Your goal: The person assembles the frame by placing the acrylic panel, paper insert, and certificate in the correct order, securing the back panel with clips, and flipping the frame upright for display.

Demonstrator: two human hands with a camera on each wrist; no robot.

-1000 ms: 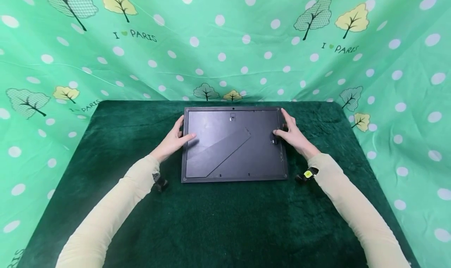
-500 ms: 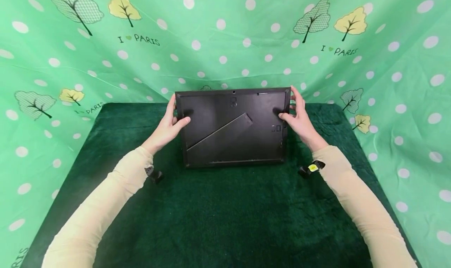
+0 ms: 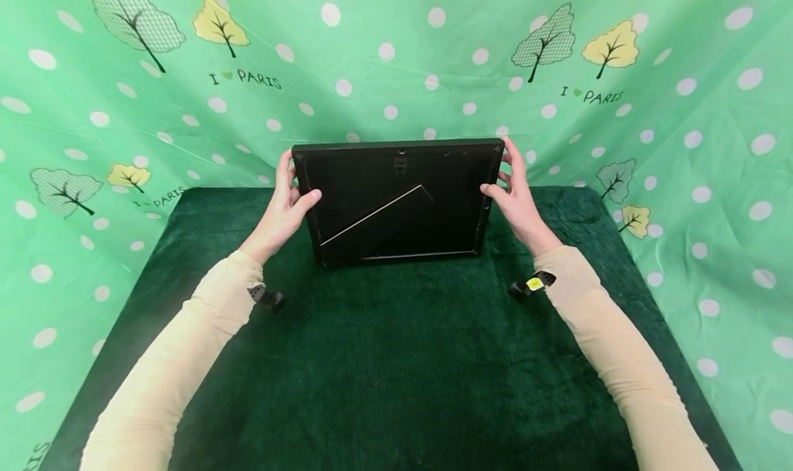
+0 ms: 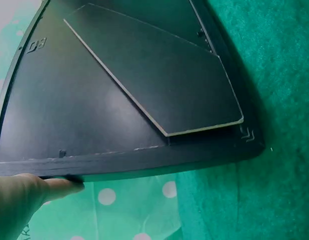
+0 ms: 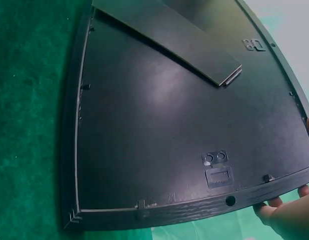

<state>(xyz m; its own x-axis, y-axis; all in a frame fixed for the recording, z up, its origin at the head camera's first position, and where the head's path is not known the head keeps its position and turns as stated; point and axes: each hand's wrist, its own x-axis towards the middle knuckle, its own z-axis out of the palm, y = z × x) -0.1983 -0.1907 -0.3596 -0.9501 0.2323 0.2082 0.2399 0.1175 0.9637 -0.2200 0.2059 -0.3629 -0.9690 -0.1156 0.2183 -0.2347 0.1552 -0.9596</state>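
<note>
A black picture frame [image 3: 396, 216] stands tilted up on its long lower edge, its back facing me. On that back lies a flat easel stand [image 4: 159, 75], and metal hangers [image 5: 218, 170] show in the right wrist view. My left hand [image 3: 281, 213] grips the left side near the top corner, thumb on the back. At the opposite side my right hand [image 3: 517, 199] holds the frame the same way, its fingers wrapped behind the edge. The front of the frame is hidden from me.
Dark green plush cloth [image 3: 396, 361] covers the table. Behind and at both sides hangs a light green curtain [image 3: 396, 65] with white dots and printed trees. A small black camera [image 3: 268, 297] sits on my left wrist, another [image 3: 526, 287] on my right.
The frame has tipped up from lying nearly flat, its top edge rising and its lower edge moving away from me. Both hands have gone up with it, keeping their hold.
</note>
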